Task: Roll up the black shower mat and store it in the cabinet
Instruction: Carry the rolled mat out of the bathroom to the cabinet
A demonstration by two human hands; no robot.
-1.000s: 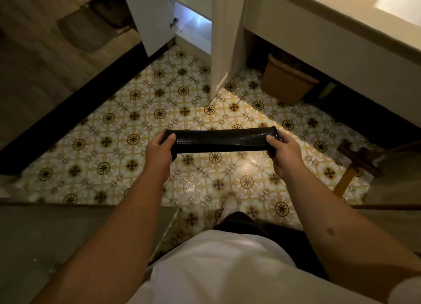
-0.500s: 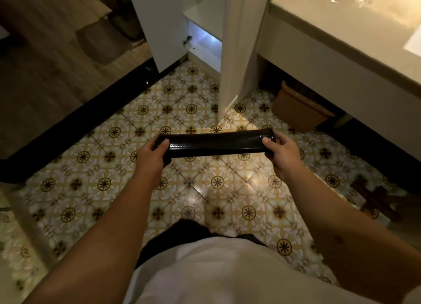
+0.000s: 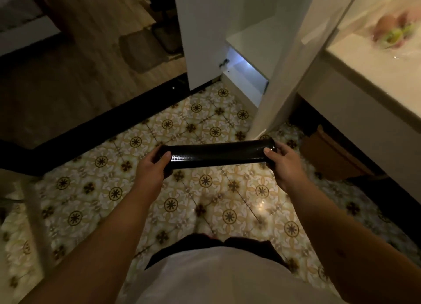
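The black shower mat is rolled into a tight tube and held level above the patterned tile floor, just short of the white cabinet. The left hand wraps the tube's 9 o'clock end, thumb on top and fingers curled underneath; the right hand clasps the 3 o'clock end the same way.

At 12 o'clock the cabinet stands open, a lit lower compartment showing under a shelf. One open door hangs at 11 o'clock; the other door juts toward the mat at 1 o'clock, its lower corner just beyond the roll's right end. At 3 o'clock a brown basket sits in shadow beneath the worktop, where a blurred clear bag cannot be made out. A dark threshold strip at 10 o'clock divides the tiles from wood flooring, where a dim grey mat lies. The cabinet's top is cut off.
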